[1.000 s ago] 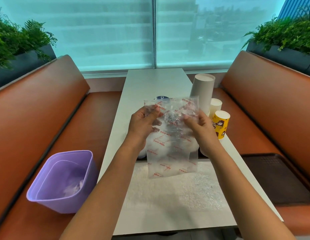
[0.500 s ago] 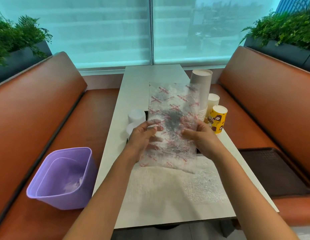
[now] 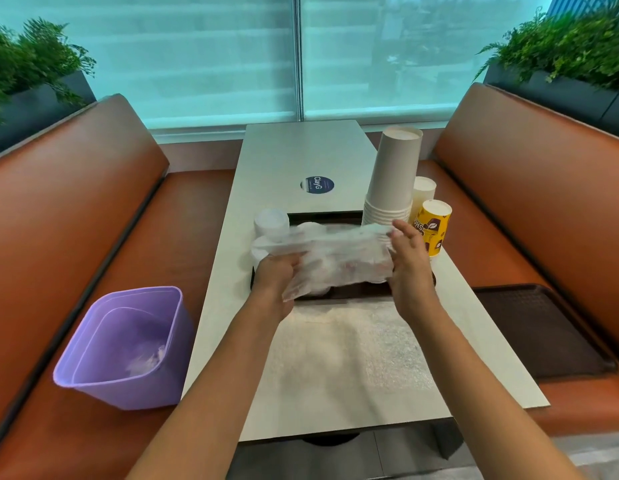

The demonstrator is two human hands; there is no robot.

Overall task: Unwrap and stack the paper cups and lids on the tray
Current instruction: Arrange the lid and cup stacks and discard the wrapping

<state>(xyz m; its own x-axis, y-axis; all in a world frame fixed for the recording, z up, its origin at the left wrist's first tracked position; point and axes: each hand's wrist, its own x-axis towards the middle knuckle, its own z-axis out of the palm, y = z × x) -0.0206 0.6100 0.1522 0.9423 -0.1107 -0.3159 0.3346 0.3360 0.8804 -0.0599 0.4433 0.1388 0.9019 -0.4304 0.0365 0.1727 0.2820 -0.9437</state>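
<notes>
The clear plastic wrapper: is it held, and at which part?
Yes. The left hand grips the crumpled clear plastic wrapper at its left end; the right hand presses its right end with straight fingers.

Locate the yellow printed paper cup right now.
In the head view, the yellow printed paper cup stands upside down at the table's right edge, just right of the tall stack of plain paper cups and just beyond the right hand.

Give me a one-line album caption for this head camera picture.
Both hands, left and right, bunch a clear plastic wrapper above a dark tray, beside stacked paper cups.
</notes>
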